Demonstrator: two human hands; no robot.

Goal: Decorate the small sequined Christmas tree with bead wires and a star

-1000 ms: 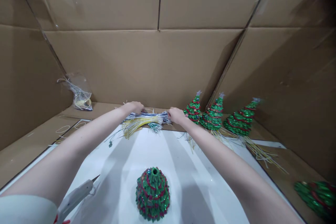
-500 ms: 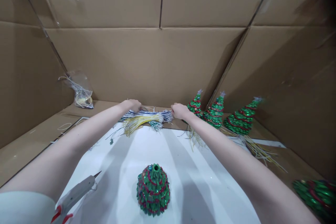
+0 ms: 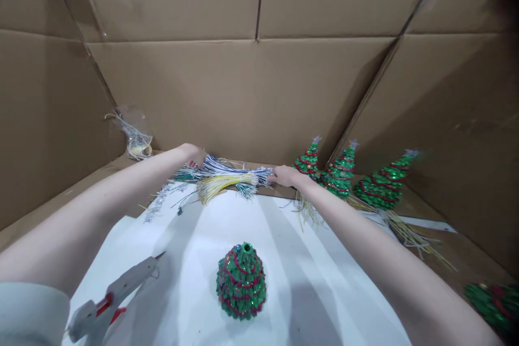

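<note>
Near the back edge of the white board, bundles of thin strands lie side by side: a blue-and-white bundle (image 3: pixel 231 169) behind a yellow one (image 3: pixel 214 185). My left hand (image 3: pixel 194 155) is closed at the left end of the blue-and-white bundle; what its fingers hold is hidden. At the bundle's right end, my right hand (image 3: pixel 284 175) has its fingertips pressed on the strands. A green tree without a star (image 3: pixel 242 282) stands upright in the front middle. The glue gun (image 3: pixel 121 289) lies at the lower left, beside my left forearm.
Cardboard walls (image 3: pixel 203 92) rise behind and at both sides. Star-topped trees (image 3: pixel 338 173) stand at the back right, near loose strands (image 3: pixel 409 232). A plastic bag (image 3: pixel 138 140) sits in the back left corner. Silver tinsel (image 3: pixel 157 204) lies below my left wrist.
My left hand has moved left along the strands, and my right hand has turned so its fingertips touch the bundle's end. The view has shifted slightly, showing more of the glue gun.
</note>
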